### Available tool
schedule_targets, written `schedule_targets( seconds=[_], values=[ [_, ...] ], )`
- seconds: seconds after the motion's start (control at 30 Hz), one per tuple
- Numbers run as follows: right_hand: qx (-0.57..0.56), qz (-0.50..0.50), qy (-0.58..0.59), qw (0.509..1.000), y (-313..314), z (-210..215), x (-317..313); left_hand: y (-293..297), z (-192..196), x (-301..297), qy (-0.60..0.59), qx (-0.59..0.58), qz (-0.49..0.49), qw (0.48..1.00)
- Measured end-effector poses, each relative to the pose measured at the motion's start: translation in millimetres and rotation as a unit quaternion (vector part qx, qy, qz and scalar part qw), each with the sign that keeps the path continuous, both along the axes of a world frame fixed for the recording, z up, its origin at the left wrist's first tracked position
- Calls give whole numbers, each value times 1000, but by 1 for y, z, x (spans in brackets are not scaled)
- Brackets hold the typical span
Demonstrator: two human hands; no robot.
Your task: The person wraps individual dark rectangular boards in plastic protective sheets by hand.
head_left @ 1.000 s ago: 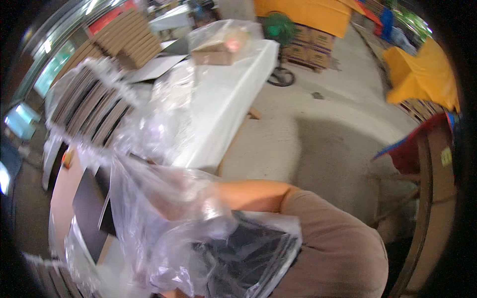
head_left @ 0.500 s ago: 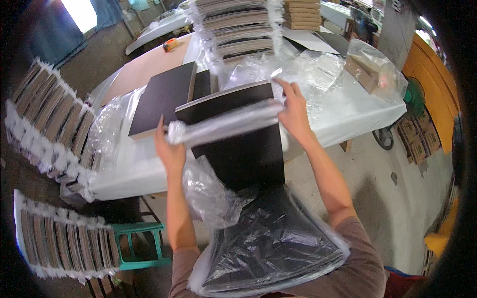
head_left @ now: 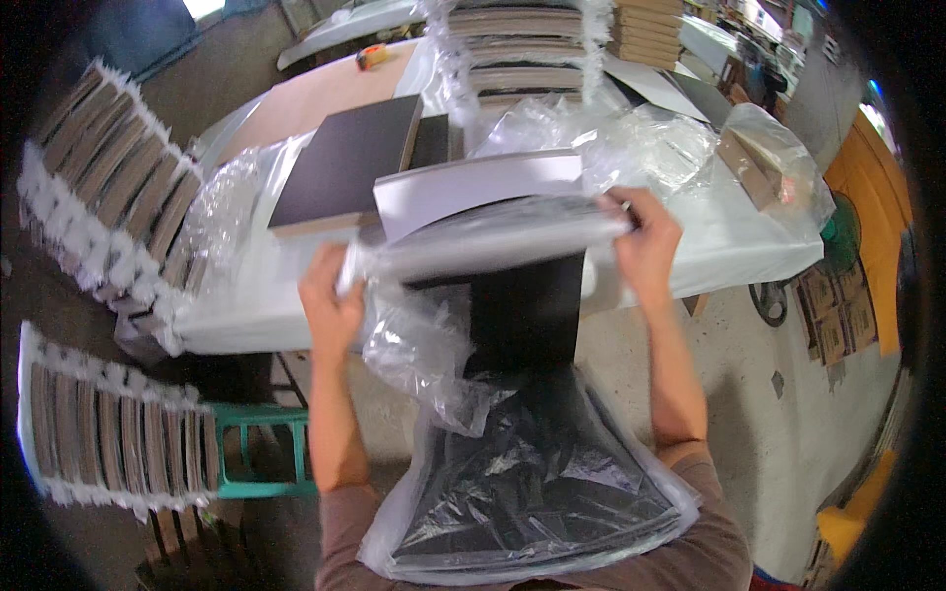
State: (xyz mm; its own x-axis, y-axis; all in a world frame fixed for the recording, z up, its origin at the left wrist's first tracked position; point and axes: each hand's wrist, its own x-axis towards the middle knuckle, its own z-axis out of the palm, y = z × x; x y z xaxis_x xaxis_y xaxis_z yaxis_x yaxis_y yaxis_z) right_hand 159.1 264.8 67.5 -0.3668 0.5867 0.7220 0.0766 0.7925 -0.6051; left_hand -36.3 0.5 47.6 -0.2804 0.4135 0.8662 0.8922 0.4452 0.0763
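Clear plastic wrap [head_left: 483, 246], smeared by motion, stretches between my two hands, with a dark curved edge showing along its top. My left hand [head_left: 330, 295] is closed on its left end. At the right end, my right hand [head_left: 645, 236] grips it with curled fingers. Just behind the wrap stands a white panel face [head_left: 478, 187]. Below it, a flat black board [head_left: 527, 320] reaches from the table edge toward my lap. Crumpled clear film [head_left: 419, 345] hangs beside my left forearm. On my lap lies a black flat stack in clear plastic [head_left: 532, 483].
A thick black board [head_left: 345, 158] lies on the covered table [head_left: 256, 325], near an orange tape roll [head_left: 372, 57]. Plastic-wrapped stacks [head_left: 527, 49] rise at the back; others [head_left: 118, 187] stand left, some on a green stool [head_left: 261, 448]. A bagged brown box [head_left: 749, 163] sits right.
Both hands have moved slightly apart, the right one lower, with the wrap spread wider between them. A white face now shows behind it where a black one showed before. The view has shifted.
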Motion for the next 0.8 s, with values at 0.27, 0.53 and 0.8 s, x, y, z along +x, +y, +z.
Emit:
schedule_targets(
  seconds=[0.27, 0.53, 0.8],
  values=[
    [-591, 415, 23, 691, 23, 5, 33, 3, 4, -40, -816, 79, -257, 511],
    [-772, 276, -87, 567, 5, -168, 80, -4, -80, 59, -838, 79, -251, 478],
    [-737, 317, 52, 595, -9, -240, 91, -40, -125, 111, -848, 73, -192, 488]
  ],
)
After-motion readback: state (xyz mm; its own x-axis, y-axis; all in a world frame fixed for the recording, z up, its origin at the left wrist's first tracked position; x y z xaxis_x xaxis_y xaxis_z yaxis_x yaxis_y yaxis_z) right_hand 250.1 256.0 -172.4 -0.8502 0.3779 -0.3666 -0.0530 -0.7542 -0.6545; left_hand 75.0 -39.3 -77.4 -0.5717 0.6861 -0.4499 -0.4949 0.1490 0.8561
